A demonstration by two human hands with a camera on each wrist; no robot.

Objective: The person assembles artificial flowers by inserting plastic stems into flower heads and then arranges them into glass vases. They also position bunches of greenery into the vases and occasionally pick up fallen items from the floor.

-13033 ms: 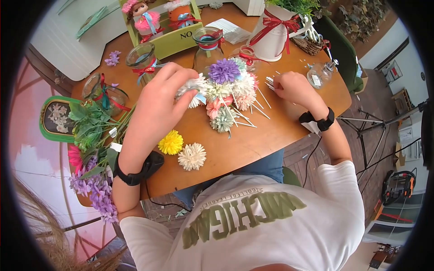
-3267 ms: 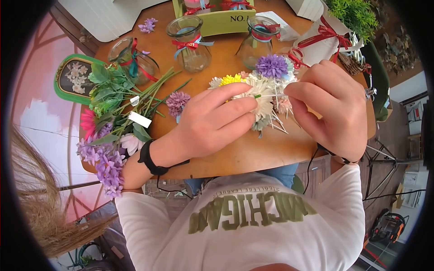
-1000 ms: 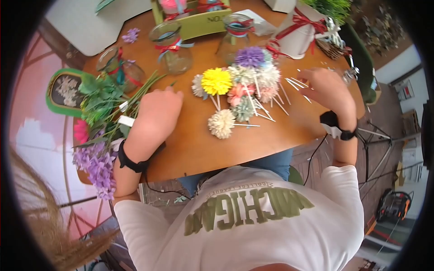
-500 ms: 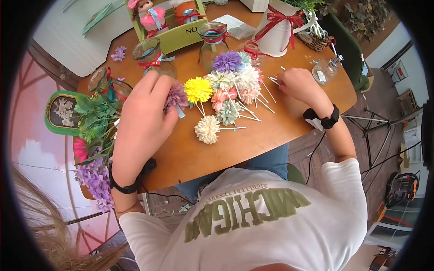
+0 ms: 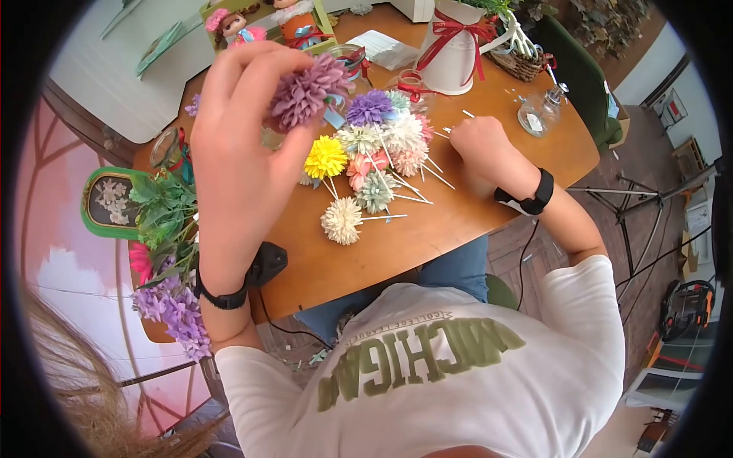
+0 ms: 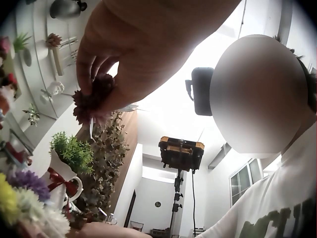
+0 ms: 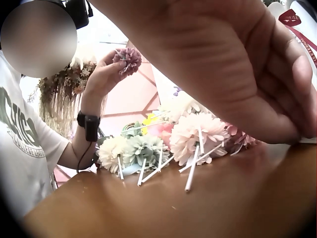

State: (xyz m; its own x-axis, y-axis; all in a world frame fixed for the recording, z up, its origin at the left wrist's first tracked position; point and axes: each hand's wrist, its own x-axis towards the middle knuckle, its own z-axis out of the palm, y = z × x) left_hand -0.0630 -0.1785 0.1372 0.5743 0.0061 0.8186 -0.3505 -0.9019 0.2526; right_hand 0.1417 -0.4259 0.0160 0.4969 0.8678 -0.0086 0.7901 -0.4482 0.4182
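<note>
Raised over the table's left half, my left hand point(image 5: 243, 141) pinches a mauve pompom flower point(image 5: 309, 93) with a short light-blue ribbon tab below its head. The same flower point(image 7: 127, 61) shows side-on in the right wrist view, held up beside the person. My right hand point(image 5: 486, 153) is down at the tabletop, its fingers bent, fingertips right at some short white sticks point(image 5: 441, 134); I cannot tell whether it grips one. Between the hands lies a cluster of pompom flowers on white sticks: purple point(image 5: 369, 108), yellow point(image 5: 326, 157), cream point(image 5: 341, 222), grey-green point(image 5: 376, 191) and others.
Behind the cluster stand ribboned glass jars point(image 5: 353, 61), a white pitcher point(image 5: 449, 61) with greenery, and a green box with dolls point(image 5: 294, 24). A small glass bottle point(image 5: 540, 114) is at right. Leafy stems point(image 5: 160, 202), lilac blossoms point(image 5: 174, 313) and a green frame point(image 5: 98, 221) lie left.
The yellow and cream flowers came to lie in the cluster on sticks. My left hand then took the mauve flower from the table's left and lifted it. My right hand stays by the sticks.
</note>
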